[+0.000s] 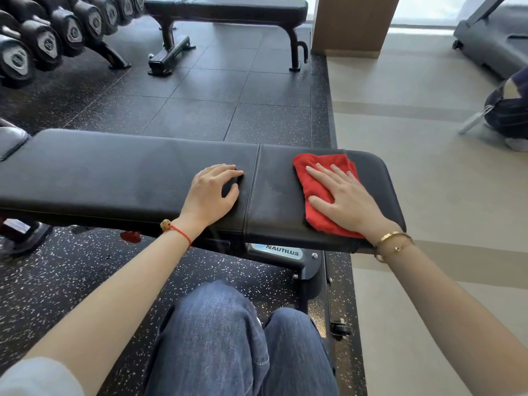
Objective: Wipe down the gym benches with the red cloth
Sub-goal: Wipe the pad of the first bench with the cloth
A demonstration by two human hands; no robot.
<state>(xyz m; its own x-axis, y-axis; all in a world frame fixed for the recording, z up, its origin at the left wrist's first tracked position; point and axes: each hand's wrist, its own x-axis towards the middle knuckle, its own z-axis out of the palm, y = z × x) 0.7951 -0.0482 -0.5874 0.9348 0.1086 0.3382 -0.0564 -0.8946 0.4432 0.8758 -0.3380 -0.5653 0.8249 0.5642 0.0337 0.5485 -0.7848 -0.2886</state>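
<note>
A long black padded bench runs across in front of me, with a seam splitting off its right end pad. The red cloth lies flat on that right pad. My right hand presses down on the cloth with fingers spread. My left hand rests on the bench just left of the seam, fingers curled against the pad, holding nothing. A second black bench stands farther back on the dark floor.
A rack of dumbbells fills the far left. A wooden pillar and a treadmill stand at the back right. Another person's leg is at the right edge on the beige floor. My knees are below the bench.
</note>
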